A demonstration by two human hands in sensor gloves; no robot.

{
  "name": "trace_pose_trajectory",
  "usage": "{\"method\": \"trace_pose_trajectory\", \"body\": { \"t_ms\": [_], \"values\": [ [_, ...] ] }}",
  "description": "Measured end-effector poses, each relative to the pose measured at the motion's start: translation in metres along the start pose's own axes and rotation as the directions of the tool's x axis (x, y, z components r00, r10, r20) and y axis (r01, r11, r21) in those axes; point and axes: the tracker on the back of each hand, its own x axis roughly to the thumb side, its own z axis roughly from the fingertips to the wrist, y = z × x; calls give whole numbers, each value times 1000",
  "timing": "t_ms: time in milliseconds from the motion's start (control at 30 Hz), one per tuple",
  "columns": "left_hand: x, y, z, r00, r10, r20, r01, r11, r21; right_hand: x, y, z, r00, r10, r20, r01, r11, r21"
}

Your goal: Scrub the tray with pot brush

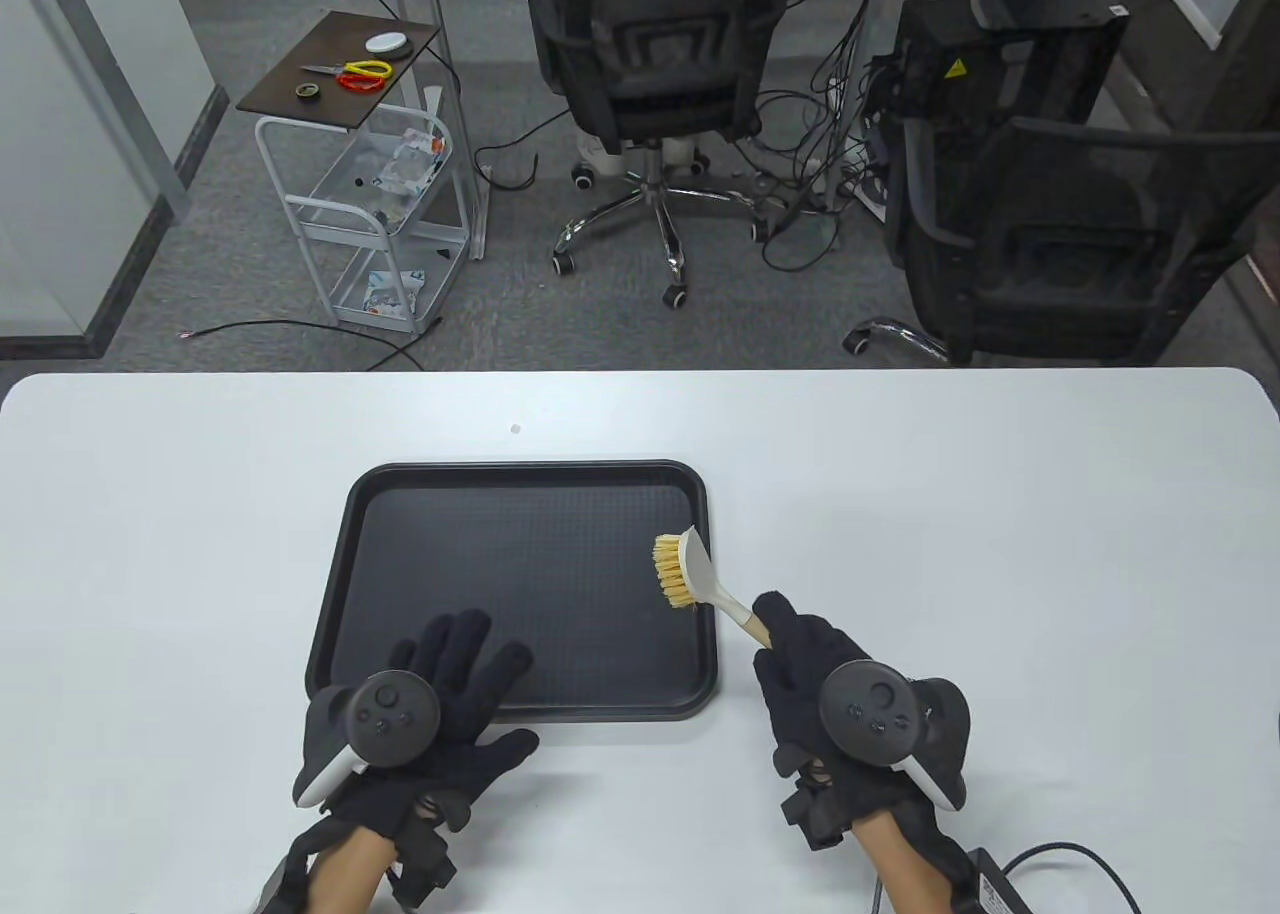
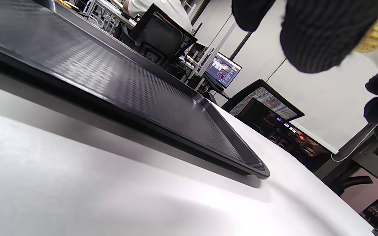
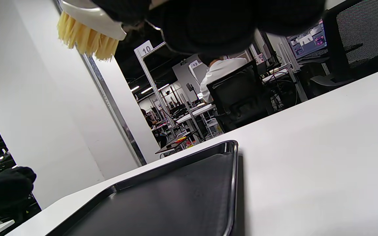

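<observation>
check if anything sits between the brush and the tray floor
Nothing visible does. The brush, gripped by the right hand, hangs over the tray near its right rim; the left hand rests at the near-left corner, away from it.

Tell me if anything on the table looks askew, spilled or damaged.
Nothing stands out. The tray lies flat and looks clean and intact; the right hand holds the brush above its right edge, not yet touching.

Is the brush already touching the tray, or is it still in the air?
In the air. In the right wrist view, the bristles of the brush hang well above the tray, held by the right hand.
</observation>
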Motion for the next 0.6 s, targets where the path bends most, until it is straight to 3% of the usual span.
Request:
{"method": "trace_pose_trajectory", "body": {
  "t_ms": [200,367,600],
  "values": [
    [0,2,1,1000,6,-11,-6,1000,21,-11,12,4,1000,21,4,-21,1000,8],
    [-3,18,5,997,52,-58,-48,997,66,-13,11,5,1000,-6,13,6,1000,-3],
    [-38,52,-10,954,104,-283,-73,991,116,-14,10,6,1000,-7,17,7,1000,5]
  ]
}}
